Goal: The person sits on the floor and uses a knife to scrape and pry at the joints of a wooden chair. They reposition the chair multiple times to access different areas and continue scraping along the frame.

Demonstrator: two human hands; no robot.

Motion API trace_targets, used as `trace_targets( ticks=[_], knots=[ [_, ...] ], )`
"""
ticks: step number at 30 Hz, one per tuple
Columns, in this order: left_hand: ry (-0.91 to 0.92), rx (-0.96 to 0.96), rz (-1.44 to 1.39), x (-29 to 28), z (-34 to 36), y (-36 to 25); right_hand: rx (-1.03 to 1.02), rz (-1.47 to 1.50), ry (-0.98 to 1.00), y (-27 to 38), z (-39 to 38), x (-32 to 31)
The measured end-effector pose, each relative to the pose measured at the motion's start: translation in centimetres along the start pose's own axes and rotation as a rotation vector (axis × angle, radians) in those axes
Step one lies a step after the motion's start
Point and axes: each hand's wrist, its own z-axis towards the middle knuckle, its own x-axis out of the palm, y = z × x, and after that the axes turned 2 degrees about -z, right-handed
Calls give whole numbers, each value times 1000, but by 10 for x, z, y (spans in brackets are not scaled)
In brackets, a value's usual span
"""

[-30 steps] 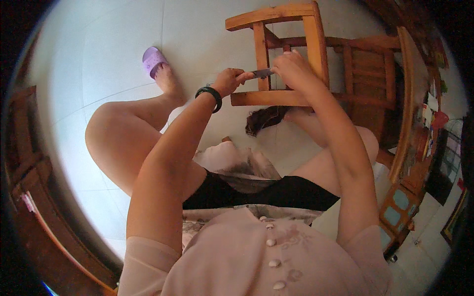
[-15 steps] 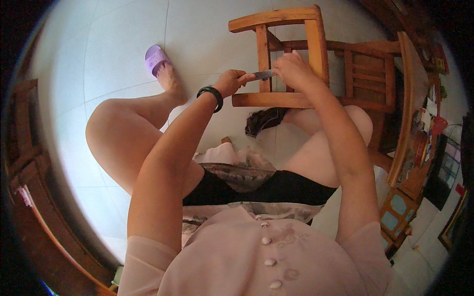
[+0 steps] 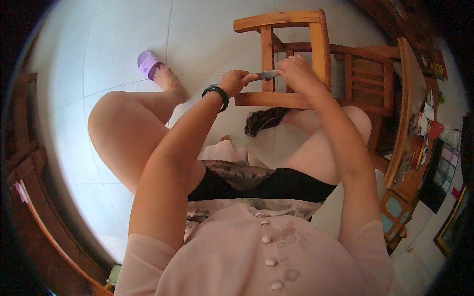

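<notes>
Fairly narrow, flat grey strip (image 3: 268, 75)

"What carries everything?"

"The floor (image 3: 118, 54), laid in large pale tiles (image 3: 212, 34)."

"What's on it?"

"Towards half past ten, a lilac slipper (image 3: 146, 63), the toes of one foot (image 3: 167, 81) at its near end."

"Half past one?"

"Dark brown footwear (image 3: 263, 122) by the other foot (image 3: 295, 119)."

"One o'clock?"

"A wooden frame (image 3: 320, 52); I can't tell where it meets the floor."

Pale light brightens the floor (image 3: 113, 69) at left, while dim, bowed edges look grainy, perhaps blurred.
</notes>
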Motion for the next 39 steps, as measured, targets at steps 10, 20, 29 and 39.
trace_targets(
  ticks=[10,20,29,39],
  knots=[
    [22,69,-30,7,-6,8,-9,58,86,1,-12,-1],
    [19,-16,-26,-7,2,33,-71,22,-76,15,-15,1],
    [-14,73,65,-3,-9,26,-61,12,30,6,-19,9],
    [-29,96,181,1,-13,11,-32,-2,288,3,-22,-5]
  ],
)
